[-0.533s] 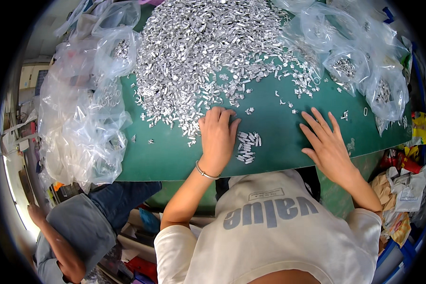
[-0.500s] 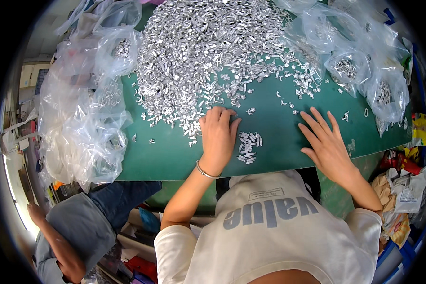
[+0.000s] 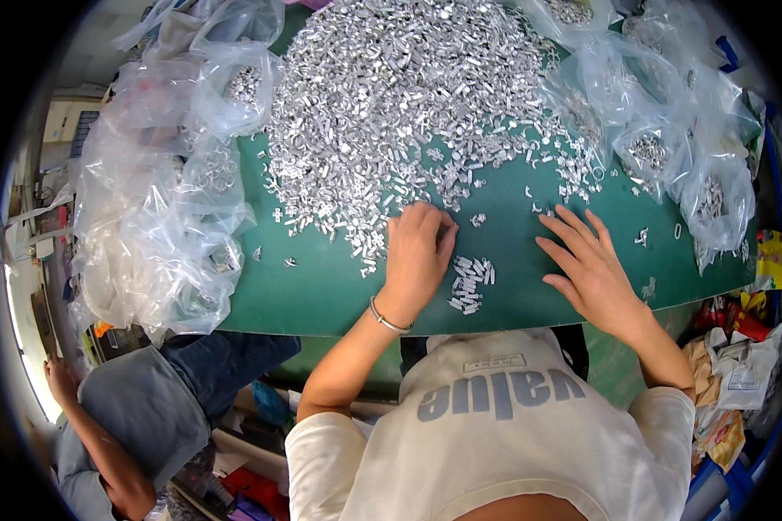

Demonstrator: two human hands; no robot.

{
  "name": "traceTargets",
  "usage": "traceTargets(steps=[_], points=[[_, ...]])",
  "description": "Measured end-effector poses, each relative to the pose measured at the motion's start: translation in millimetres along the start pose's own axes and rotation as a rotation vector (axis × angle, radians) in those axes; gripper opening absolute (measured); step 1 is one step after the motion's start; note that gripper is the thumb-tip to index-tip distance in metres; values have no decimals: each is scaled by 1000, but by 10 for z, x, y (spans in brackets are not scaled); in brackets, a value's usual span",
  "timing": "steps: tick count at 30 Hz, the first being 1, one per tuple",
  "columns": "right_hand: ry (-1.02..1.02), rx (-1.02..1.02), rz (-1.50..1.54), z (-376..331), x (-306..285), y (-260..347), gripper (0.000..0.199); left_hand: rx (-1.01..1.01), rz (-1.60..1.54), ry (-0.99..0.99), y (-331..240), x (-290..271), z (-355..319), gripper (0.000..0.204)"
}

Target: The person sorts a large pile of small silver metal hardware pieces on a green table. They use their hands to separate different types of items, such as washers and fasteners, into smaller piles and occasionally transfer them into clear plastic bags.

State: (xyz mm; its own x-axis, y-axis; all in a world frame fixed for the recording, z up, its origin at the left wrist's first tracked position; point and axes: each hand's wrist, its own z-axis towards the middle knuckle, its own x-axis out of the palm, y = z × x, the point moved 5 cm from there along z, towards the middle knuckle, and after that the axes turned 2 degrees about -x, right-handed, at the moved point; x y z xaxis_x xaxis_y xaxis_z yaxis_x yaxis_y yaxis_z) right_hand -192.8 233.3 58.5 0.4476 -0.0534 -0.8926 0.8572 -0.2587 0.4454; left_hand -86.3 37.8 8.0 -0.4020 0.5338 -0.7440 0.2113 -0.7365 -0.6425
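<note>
Bare mat (image 3: 513,252) between hands, heap (image 3: 408,104) beyond

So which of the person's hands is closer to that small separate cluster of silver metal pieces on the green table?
The left hand. It lies flat just beside the small cluster of silver metal pieces, to its left. The right hand rests palm-down farther off to the cluster's right, with bare green table between.

A green table (image 3: 339,291) carries a big heap of small silver metal pieces (image 3: 408,95) toward its far edge (a small sorted cluster (image 3: 471,284) lies near the front edge), with clear plastic bags (image 3: 161,217) along both side edges.
</note>
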Motion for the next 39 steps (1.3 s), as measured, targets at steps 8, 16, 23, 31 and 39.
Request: traceTargets(steps=[8, 16, 23, 31, 39], points=[[-31, -2, 59, 10, 54, -81, 41, 190, -71, -272, -122, -806, 1322, 13], [-70, -4, 102, 39, 20, -152, 38, 71, -154, -250, 42, -957, 2161, 38], [-65, -84, 107, 336, 14, -200, 43, 119, -85, -84, 116, -530, 959, 31], [-47, -241, -144, 1005, 371, -179, 65, 252, 421, 182, -30, 76, 185, 40], [66, -71, -198, 511, 325, -203, 64, 286, 378, 286, -121, 120, 31, 43]])
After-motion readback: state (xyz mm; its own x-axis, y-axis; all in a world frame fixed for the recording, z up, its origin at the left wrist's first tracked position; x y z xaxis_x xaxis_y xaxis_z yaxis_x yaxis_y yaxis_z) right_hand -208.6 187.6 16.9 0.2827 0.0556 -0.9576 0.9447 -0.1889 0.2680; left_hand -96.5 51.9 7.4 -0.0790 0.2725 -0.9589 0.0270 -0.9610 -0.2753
